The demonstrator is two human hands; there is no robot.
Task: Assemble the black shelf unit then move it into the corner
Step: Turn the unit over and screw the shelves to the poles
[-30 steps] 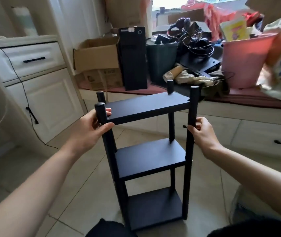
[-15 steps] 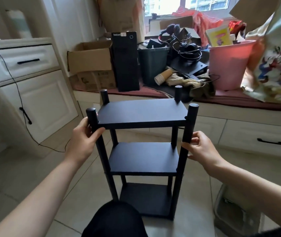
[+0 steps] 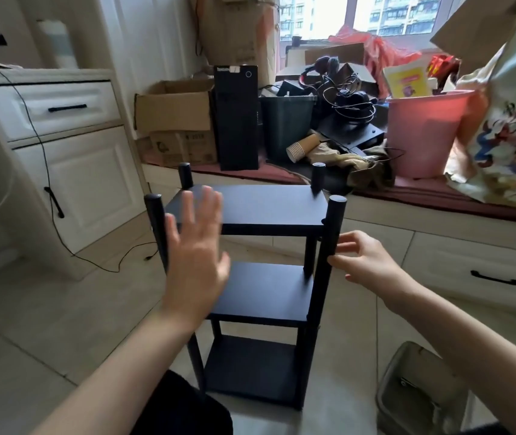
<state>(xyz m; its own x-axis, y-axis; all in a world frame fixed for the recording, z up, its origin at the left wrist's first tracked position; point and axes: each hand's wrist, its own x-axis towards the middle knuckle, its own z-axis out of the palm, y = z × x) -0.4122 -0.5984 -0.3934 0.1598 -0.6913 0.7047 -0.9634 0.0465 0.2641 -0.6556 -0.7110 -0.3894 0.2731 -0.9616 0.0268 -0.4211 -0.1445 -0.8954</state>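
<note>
The black shelf unit [image 3: 269, 208] stands upright on the tiled floor in front of me, with three boards and four round posts. My left hand [image 3: 195, 249] hovers in front of its left side with fingers spread and straight, holding nothing; motion blur softens it. My right hand [image 3: 363, 262] is at the front right post, its fingertips touching the post at mid height, fingers loosely bent and not wrapped round it.
A window bench behind holds cardboard boxes [image 3: 175, 111], a black computer tower [image 3: 236, 117], a pink bucket [image 3: 423, 133] and cables. White cabinets [image 3: 71, 171] stand left, with a cord on the floor. A grey bin [image 3: 419, 390] sits at my right.
My left hand has let go of the front left post and lifted away with fingers spread. My right hand has loosened its hold on the right post. The shelf stands square on the floor.
</note>
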